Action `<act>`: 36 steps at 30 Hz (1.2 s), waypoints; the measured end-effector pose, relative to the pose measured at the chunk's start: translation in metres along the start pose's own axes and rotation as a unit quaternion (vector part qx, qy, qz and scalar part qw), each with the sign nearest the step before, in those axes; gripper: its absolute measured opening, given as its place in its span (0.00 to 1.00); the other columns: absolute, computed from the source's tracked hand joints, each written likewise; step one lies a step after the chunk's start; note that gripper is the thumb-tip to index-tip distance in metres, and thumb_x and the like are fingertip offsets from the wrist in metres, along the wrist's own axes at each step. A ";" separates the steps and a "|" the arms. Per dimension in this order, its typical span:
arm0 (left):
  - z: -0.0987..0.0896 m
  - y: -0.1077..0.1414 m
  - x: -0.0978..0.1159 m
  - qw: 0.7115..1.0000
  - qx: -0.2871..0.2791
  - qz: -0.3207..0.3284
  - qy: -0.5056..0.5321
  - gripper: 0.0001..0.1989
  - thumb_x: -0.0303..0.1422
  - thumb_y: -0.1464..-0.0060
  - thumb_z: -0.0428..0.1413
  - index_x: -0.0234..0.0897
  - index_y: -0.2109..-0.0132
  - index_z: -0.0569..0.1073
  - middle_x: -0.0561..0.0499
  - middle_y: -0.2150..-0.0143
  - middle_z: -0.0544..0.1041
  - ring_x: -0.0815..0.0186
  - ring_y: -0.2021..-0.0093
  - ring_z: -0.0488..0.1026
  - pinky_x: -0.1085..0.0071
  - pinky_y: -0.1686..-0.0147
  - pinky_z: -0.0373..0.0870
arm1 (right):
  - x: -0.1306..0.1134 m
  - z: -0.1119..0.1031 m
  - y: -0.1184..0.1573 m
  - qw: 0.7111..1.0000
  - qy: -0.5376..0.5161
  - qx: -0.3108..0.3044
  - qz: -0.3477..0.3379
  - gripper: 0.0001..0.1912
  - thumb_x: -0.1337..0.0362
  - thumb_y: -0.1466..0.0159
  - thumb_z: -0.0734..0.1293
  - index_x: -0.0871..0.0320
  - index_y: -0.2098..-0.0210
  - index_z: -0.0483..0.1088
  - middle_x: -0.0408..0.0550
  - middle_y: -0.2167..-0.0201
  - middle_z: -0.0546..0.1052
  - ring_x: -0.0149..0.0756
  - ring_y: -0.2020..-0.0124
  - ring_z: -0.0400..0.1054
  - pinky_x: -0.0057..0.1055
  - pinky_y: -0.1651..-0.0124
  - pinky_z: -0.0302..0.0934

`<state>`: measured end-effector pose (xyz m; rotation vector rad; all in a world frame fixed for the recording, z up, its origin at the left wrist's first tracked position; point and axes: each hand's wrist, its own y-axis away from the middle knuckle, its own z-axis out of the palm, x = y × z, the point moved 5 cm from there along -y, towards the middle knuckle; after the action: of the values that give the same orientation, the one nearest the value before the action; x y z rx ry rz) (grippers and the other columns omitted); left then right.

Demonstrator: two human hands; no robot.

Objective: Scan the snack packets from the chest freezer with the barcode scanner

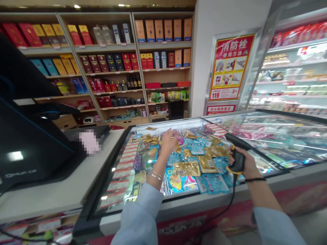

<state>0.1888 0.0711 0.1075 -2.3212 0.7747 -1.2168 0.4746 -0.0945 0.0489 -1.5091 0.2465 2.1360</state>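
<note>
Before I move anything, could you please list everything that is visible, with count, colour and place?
Glass-topped cabinet: one run, grey rim, centre
Gold packets: many, gold, on cabinet top
Blue packets: many, blue, among the gold
Bags: many, mixed colours, beneath the glass
Scanner: one, black and yellow, held at right
Cable: one, black, hanging from scanner
Machine: one, black, far left
Counter: one, pale grey, beneath machine
Shelving: three bays, brown, back
Boxes: many, mixed colours, on shelving
Poster: one, red and yellow, back wall
Lower sign: one, red, below poster
Display shelves: several, brightly lit, far right
Left hand: one, light-blue sleeve, over packets
Right hand: one, light-blue sleeve, around scanner
</note>
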 end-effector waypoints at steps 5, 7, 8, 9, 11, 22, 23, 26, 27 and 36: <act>-0.087 0.003 -0.042 0.996 0.082 -0.017 -0.032 0.12 0.27 0.44 0.50 0.38 0.58 0.78 0.46 0.43 0.74 0.58 0.38 0.66 0.58 0.36 0.58 | -0.028 0.025 0.007 0.999 0.004 -0.022 -0.038 0.09 0.56 0.49 0.68 0.54 0.73 0.69 0.47 0.76 0.66 0.28 0.85 0.56 0.32 0.82 0.47; -0.117 0.014 -0.062 0.993 0.106 -0.024 -0.040 0.12 0.28 0.44 0.50 0.37 0.59 0.78 0.46 0.44 0.75 0.58 0.40 0.67 0.58 0.37 0.58 | -0.034 0.042 0.010 0.998 -0.009 -0.042 -0.045 0.09 0.57 0.48 0.68 0.55 0.71 0.70 0.47 0.75 0.67 0.28 0.85 0.57 0.31 0.82 0.47; -0.130 0.020 -0.072 0.992 0.117 -0.031 -0.041 0.11 0.28 0.44 0.50 0.37 0.60 0.78 0.46 0.44 0.75 0.58 0.40 0.68 0.59 0.37 0.58 | -0.035 0.053 0.011 0.997 -0.015 -0.057 -0.048 0.08 0.58 0.48 0.68 0.55 0.71 0.70 0.48 0.75 0.68 0.28 0.86 0.57 0.31 0.82 0.47; -0.142 0.027 -0.082 0.990 0.127 -0.040 -0.039 0.11 0.29 0.44 0.51 0.36 0.60 0.78 0.45 0.44 0.75 0.58 0.41 0.68 0.59 0.37 0.59 | -0.035 0.066 0.013 0.996 -0.022 -0.073 -0.049 0.08 0.58 0.47 0.68 0.56 0.71 0.70 0.48 0.75 0.68 0.28 0.86 0.57 0.31 0.82 0.48; -0.162 0.041 -0.102 0.987 0.143 -0.061 -0.029 0.11 0.31 0.44 0.51 0.36 0.61 0.78 0.44 0.44 0.75 0.59 0.42 0.69 0.60 0.39 0.61 | -0.032 0.096 0.017 0.993 -0.037 -0.102 -0.046 0.08 0.58 0.47 0.68 0.56 0.71 0.70 0.48 0.76 0.68 0.28 0.86 0.58 0.30 0.83 0.49; -0.161 0.084 -0.184 0.981 0.100 -0.151 -0.077 0.10 0.30 0.46 0.52 0.38 0.62 0.77 0.46 0.52 0.80 0.59 0.48 0.74 0.61 0.44 0.67 | 0.090 0.267 0.036 0.959 -0.051 -0.268 0.079 0.14 0.54 0.48 0.70 0.58 0.70 0.69 0.42 0.80 0.72 0.27 0.88 0.59 0.26 0.85 0.54; -0.158 0.087 -0.188 0.979 0.093 -0.156 -0.090 0.09 0.29 0.46 0.52 0.38 0.62 0.77 0.46 0.52 0.80 0.59 0.48 0.74 0.61 0.44 0.68 | 0.103 0.272 0.036 0.956 -0.055 -0.271 0.098 0.14 0.54 0.48 0.70 0.58 0.70 0.69 0.42 0.81 0.71 0.27 0.88 0.59 0.26 0.86 0.54; -0.149 0.090 -0.192 0.978 0.076 -0.146 -0.125 0.09 0.29 0.45 0.51 0.39 0.61 0.77 0.46 0.51 0.79 0.58 0.47 0.74 0.60 0.44 0.68 | 0.127 0.278 0.035 0.951 -0.068 -0.270 0.137 0.15 0.53 0.49 0.70 0.58 0.71 0.69 0.41 0.82 0.71 0.26 0.88 0.59 0.25 0.86 0.55; -0.146 0.091 -0.191 0.979 0.070 -0.139 -0.133 0.10 0.30 0.44 0.51 0.39 0.61 0.77 0.46 0.51 0.79 0.58 0.47 0.74 0.60 0.44 0.67 | 0.132 0.278 0.035 0.949 -0.070 -0.271 0.144 0.15 0.53 0.49 0.70 0.58 0.71 0.69 0.41 0.81 0.72 0.26 0.88 0.59 0.25 0.86 0.55; -0.127 0.041 -0.197 0.952 -0.052 -0.171 -0.249 0.15 0.31 0.42 0.51 0.36 0.49 0.74 0.42 0.51 0.79 0.57 0.49 0.75 0.63 0.48 0.68 | 0.144 0.275 0.036 0.947 -0.064 -0.271 0.161 0.14 0.54 0.48 0.71 0.59 0.71 0.70 0.42 0.81 0.72 0.27 0.88 0.61 0.25 0.86 0.55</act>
<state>-0.0210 0.1530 0.0314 -2.7615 0.2702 -0.6578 0.1920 0.0346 0.0123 -1.6977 -0.1726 2.7090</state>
